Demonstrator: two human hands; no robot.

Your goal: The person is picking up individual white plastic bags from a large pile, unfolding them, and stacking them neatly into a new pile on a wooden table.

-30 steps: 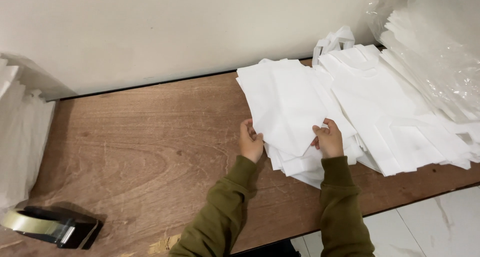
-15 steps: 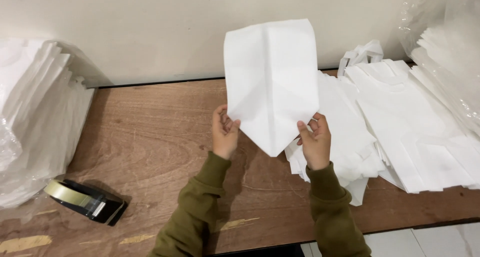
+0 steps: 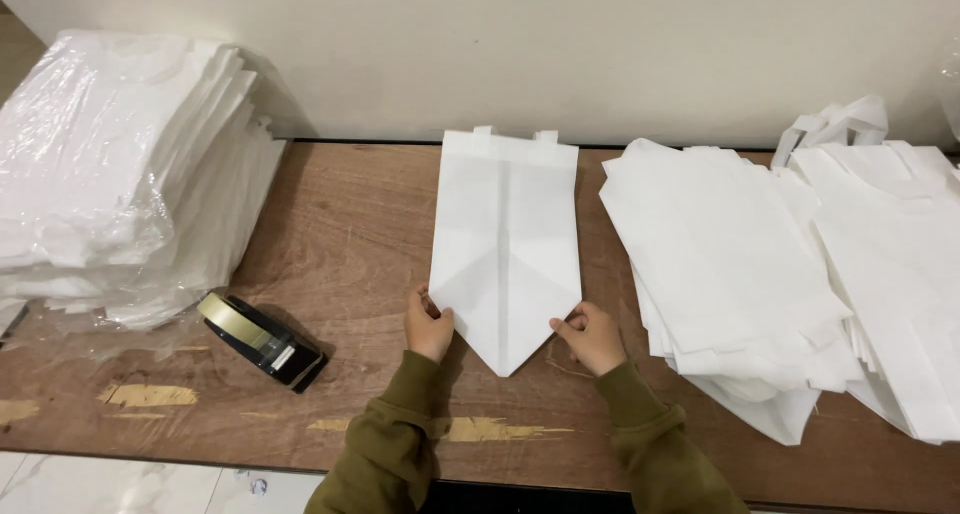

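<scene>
Both hands' fingers [image 3: 432,309] (curled) pinch the white bag's [image 3: 505,234] lower corners.

Both forearms reach forward from the bottom of the view, each in an olive-green sleeve that covers it to the wrist, and they spread slightly apart toward the hands. The left hand [image 3: 429,326] is lowered, knuckles up, its fingers curled inward and the thumb pressed toward them in a pinching grip at its own right side. The right hand [image 3: 592,336] mirrors it, set level with the left and well apart from it, fingers bent, thumb and forefinger closed together in a grip at its own left side. Both wrists are nearly straight.
</scene>
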